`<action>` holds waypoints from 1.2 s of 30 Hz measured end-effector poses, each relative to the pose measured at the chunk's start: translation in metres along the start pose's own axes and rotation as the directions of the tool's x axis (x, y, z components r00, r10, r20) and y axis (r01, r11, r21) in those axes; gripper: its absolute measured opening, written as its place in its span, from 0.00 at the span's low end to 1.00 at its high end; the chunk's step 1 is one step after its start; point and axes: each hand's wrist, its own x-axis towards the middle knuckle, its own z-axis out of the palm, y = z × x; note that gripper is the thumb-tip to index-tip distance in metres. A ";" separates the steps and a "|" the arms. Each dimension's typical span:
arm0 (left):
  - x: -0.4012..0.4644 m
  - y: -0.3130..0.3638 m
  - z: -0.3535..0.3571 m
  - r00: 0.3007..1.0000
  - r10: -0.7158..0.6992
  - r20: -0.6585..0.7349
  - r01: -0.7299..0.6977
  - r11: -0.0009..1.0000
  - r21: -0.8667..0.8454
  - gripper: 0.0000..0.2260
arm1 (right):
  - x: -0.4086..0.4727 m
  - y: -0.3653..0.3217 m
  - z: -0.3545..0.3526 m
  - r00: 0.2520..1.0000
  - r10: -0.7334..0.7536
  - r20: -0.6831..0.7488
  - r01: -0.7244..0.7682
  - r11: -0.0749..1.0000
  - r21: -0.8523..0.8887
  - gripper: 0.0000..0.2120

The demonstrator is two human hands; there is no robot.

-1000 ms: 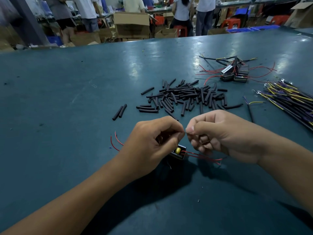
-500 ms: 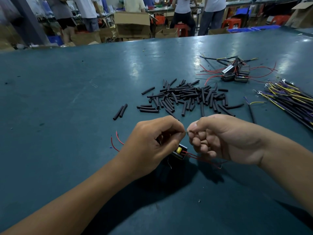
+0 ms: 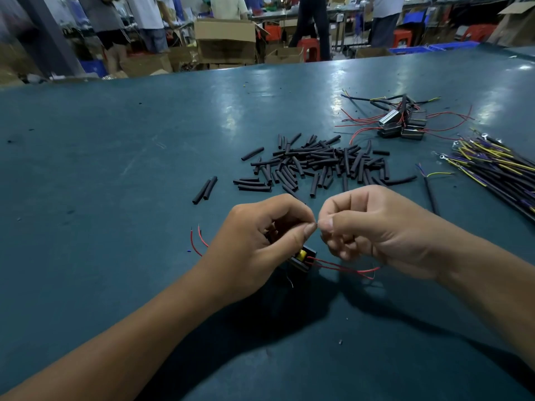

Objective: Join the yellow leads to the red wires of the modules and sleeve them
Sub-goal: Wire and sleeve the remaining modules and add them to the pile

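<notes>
While both hands pinch wire ends, module shows no legible writing.

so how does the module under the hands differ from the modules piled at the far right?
The module under the hands lies alone near the table's front edge; the piled modules are heaped together further back.
The left hand partly covers the single module, and both hands pinch at a point just above it; the pile is untouched.
The single one shows a yellow part; none is plain in the pile.
Both are black with thin red wires trailing out.
</notes>
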 end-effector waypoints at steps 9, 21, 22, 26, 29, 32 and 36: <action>0.000 -0.005 -0.001 0.990 -0.115 0.081 0.130 0.966 -0.223 0.03 | -0.004 0.003 -0.005 0.734 -0.655 0.181 0.470 0.297 -0.831 0.05; 0.002 0.001 0.001 1.000 0.010 -0.021 -0.009 0.997 0.072 0.02 | 0.000 -0.003 -0.006 0.994 -0.080 -0.077 0.058 0.967 -0.249 0.14; 0.001 0.001 0.002 0.999 0.040 -0.024 -0.037 0.993 0.112 0.02 | 0.000 -0.003 -0.006 0.997 0.022 -0.068 -0.033 0.985 -0.172 0.15; 0.002 0.002 0.004 0.996 0.083 -0.032 -0.078 0.987 0.142 0.05 | -0.001 -0.002 -0.004 0.978 0.207 0.022 -0.208 0.978 0.004 0.11; 0.003 0.002 0.002 0.995 0.088 -0.037 -0.081 0.986 0.148 0.05 | 0.001 -0.001 -0.004 0.973 0.225 0.043 -0.227 0.972 0.065 0.07; 0.003 0.003 0.002 0.997 0.064 -0.030 -0.059 0.988 0.145 0.04 | 0.002 0.003 -0.003 0.983 0.182 0.018 -0.183 0.977 0.108 0.06; 0.001 0.001 0.001 1.000 0.005 -0.020 -0.004 0.998 0.069 0.03 | 0.003 0.004 -0.001 0.998 0.054 -0.019 -0.052 0.992 0.112 0.05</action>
